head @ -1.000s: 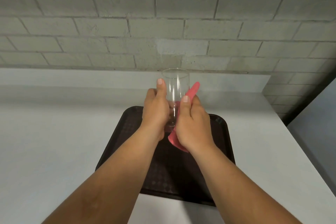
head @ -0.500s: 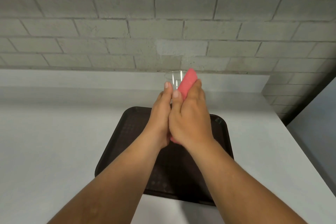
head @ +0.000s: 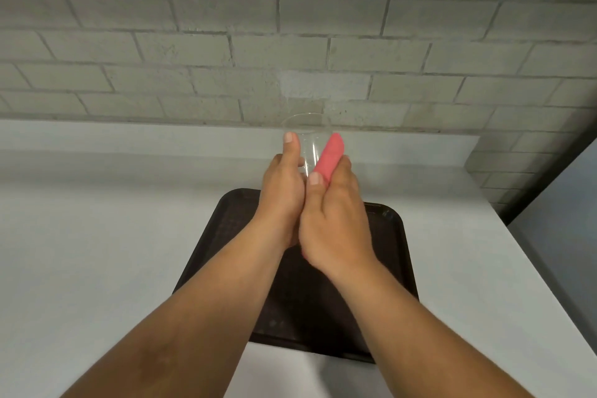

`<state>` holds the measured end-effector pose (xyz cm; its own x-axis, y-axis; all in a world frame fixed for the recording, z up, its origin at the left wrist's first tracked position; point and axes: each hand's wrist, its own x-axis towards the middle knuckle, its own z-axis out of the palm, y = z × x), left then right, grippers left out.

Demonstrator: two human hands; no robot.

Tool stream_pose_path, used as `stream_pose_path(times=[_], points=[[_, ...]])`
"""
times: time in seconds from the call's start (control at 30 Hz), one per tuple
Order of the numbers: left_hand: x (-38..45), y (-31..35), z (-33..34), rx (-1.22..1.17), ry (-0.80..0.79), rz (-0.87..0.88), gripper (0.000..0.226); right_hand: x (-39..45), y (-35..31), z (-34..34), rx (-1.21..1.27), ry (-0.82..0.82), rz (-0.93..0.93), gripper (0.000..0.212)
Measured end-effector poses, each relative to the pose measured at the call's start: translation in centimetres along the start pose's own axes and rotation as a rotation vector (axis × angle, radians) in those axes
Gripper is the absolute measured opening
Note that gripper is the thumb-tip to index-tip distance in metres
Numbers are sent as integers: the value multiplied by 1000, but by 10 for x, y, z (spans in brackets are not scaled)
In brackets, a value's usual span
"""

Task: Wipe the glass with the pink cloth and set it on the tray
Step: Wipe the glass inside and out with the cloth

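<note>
A clear drinking glass is held upright in the air above the far end of a dark brown tray. My left hand grips its left side, thumb up along the wall. My right hand presses a folded pink cloth against the glass's right side. Only the glass's upper part and rim show above my fingers; its base is hidden behind both hands.
The tray lies on a white counter that ends at a grey brick wall. The counter's right edge drops off beside a pale grey panel at the far right.
My right hand slid the pink cloth up to the glass's rim, then back down a little along the right side. My left hand kept its hold on the glass.
</note>
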<state>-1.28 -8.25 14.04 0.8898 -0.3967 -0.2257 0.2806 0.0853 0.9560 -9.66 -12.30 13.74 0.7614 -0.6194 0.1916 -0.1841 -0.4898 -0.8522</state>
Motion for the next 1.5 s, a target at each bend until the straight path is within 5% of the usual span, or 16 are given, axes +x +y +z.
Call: stream_pose_path(times=[0.2, 0.47, 0.63, 0.77, 0.97, 1.1, 1.2, 1.4, 1.5], points=[[-7, -6, -4, 5, -124, 18, 65, 31, -16, -12, 21, 131, -20, 59], [-13, 1, -1, -92, -62, 12, 66, 34, -3, -22, 447, -23, 325, 63], [-10, 3, -2, -9, 44, -5, 77, 0, 0, -7, 181, -23, 98, 42], [-17, 0, 0, 84, -33, 42, 87, 0, -7, -5, -6, 42, -34, 65], [-23, -14, -1, 15, -108, 58, 61, 29, -10, -26, 182, 83, 74, 57], [-23, -10, -6, -148, -173, -35, 74, 31, 0, -31, 480, -19, 301, 65], [-23, -8, -8, -171, -202, -90, 87, 28, 6, -27, 471, -68, 336, 65], [-23, -8, -3, -13, -130, 14, 54, 24, 8, -24, 416, -4, 281, 59], [-21, -6, -4, 38, -112, -12, 58, 21, 8, -20, 289, 92, 179, 51]])
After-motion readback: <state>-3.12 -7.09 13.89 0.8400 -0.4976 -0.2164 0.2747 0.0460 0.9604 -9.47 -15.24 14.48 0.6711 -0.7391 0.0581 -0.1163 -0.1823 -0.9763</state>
